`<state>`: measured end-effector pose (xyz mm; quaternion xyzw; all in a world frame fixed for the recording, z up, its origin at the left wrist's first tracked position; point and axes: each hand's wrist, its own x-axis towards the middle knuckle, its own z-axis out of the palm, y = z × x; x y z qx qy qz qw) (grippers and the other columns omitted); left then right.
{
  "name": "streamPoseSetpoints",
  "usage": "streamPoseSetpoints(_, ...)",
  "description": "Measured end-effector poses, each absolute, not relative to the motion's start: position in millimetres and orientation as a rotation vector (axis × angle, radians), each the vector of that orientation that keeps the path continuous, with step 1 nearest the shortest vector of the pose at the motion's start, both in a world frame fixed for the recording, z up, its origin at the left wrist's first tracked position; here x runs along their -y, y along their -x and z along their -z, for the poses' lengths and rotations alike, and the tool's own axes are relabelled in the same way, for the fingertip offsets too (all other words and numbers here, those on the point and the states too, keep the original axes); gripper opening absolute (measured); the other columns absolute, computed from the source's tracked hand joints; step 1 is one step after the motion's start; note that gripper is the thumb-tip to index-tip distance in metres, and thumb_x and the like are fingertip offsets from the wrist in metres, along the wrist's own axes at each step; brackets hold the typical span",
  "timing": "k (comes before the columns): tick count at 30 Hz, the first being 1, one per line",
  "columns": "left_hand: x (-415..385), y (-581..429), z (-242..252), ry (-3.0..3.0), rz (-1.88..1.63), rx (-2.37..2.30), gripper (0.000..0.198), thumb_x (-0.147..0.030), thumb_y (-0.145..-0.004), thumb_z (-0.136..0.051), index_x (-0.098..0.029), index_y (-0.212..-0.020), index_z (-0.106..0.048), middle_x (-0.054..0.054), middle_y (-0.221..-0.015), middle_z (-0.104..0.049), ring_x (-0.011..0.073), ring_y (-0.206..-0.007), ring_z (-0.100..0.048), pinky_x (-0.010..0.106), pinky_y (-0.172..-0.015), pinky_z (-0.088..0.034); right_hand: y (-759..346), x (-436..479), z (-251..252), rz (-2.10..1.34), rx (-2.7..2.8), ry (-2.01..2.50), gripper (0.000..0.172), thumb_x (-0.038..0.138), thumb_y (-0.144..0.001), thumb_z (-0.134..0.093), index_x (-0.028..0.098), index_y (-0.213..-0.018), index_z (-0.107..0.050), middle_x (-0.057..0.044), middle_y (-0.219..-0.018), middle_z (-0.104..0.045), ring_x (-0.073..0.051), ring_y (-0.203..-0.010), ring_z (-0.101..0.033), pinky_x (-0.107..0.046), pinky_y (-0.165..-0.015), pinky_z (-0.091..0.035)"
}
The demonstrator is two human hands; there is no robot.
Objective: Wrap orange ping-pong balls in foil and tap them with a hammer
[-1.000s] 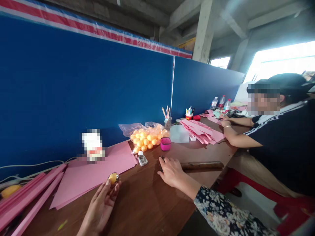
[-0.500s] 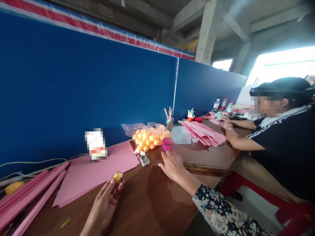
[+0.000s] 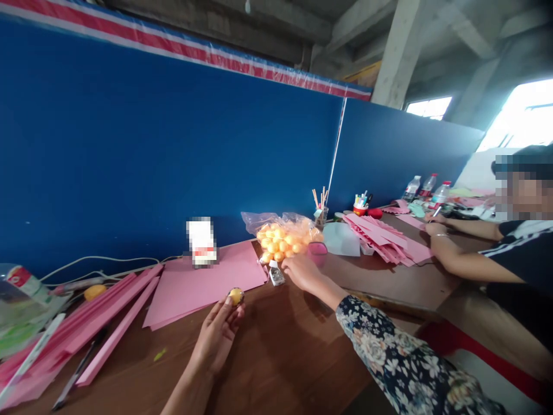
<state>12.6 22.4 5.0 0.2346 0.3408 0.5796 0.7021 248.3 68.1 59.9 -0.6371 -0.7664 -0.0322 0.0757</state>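
My left hand [image 3: 222, 325] is closed around a small, round yellow object [image 3: 235, 297] with a shiny dark rim, held low over the brown table. To the right, my right hand [image 3: 305, 274] reaches over the table with fingers slightly bent and nothing visible in them. Its fingertips are close to a small open white box [image 3: 276, 274] with shiny silvery contents; whether they touch it cannot be made out. Just behind lies a clear plastic bag of orange balls [image 3: 276, 241]. A pink container [image 3: 317, 249] is partly hidden behind my right hand.
Pink paper sheets [image 3: 207, 282] and folded pink strips [image 3: 103, 311] lie at left, beside a pen [image 3: 80, 369]. A co-worker [image 3: 510, 248] writes at right, near more pink strips [image 3: 380, 236] and several bottles [image 3: 427, 187]. A blue partition [image 3: 173, 138] stands behind the table.
My right hand has moved left, from beside the pink container towards the small white box. The view has swung left. My left hand still holds the yellow object.
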Motion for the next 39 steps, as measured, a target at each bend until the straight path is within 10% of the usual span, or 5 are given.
streamPoseSetpoints(39,-23,-16,-10,-0.503,-1.282,-0.789,0.013,-0.007,-0.075,-0.057,-0.012,-0.085,-0.065,0.007,-0.082,-0.069,0.0124,-0.067,-0.065,0.019,-0.062,-0.055,-220,-89,-45,0.006,2.300,1.890,0.018,0.015,-0.088,-0.043,0.012,-0.089,-0.060,-0.006,-0.094,-0.063,-0.019,-0.091,-0.058,-0.032,-0.076,-0.044)
